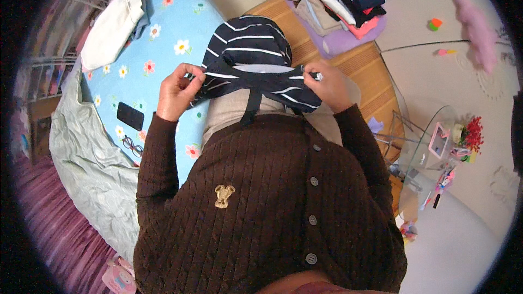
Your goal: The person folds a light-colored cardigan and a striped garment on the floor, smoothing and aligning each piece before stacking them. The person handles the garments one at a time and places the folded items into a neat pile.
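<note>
A black fabric sun hat [248, 41] with white stripes lies over my lap, its rounded crown pointing away from me. The brim is stretched sideways, and a strip of pale lining shows in the opening. Black straps hang from the near side onto my beige trousers [220, 111]. My left hand [180, 90] pinches the left end of the brim between thumb and fingers. On the opposite side, my right hand [329, 84] grips the right end, where a small whitish bit shows at the fingertips.
To my left is a bed with a blue flowered sheet [163, 38], holding a white folded cloth [114, 30], a dark phone [131, 115] and glasses [132, 146]. Folded clothes [343, 0] sit on a purple cushion [332, 43] ahead right. A glass table [419, 158] stands to the right.
</note>
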Demonstrator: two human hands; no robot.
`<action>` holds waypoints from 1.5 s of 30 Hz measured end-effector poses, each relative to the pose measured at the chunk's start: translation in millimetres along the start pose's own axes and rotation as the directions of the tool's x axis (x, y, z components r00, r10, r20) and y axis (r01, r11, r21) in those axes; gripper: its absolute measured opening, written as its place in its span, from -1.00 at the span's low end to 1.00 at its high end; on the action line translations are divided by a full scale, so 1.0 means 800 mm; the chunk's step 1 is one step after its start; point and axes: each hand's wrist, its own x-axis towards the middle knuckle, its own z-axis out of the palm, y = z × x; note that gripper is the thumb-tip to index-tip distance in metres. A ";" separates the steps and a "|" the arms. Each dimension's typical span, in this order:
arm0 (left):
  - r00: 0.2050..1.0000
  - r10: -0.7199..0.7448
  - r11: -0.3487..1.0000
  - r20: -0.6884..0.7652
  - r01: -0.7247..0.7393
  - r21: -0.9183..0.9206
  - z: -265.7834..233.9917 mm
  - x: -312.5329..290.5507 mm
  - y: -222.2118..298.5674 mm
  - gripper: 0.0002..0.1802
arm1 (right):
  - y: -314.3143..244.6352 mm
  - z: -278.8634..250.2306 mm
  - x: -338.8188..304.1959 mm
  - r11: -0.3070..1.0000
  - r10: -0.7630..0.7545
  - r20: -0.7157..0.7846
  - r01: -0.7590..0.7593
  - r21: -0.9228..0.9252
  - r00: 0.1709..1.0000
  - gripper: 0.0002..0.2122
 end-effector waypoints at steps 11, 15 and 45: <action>0.955 0.295 0.949 -0.021 -0.295 -0.111 -0.037 0.028 0.120 -0.85 | -0.070 -0.110 0.042 0.981 -0.122 -0.405 0.172 0.089 0.906 -0.91; 0.950 0.310 0.948 0.024 -0.308 -0.084 -0.037 0.031 0.142 -0.86 | -0.110 -0.173 0.047 0.915 -0.121 -0.569 0.313 0.253 0.813 -0.94; 0.678 0.694 0.510 0.243 -0.701 0.499 -0.068 0.166 0.203 -0.82 | -0.096 -0.303 0.138 0.691 -0.499 -0.072 0.347 -0.634 0.864 -0.83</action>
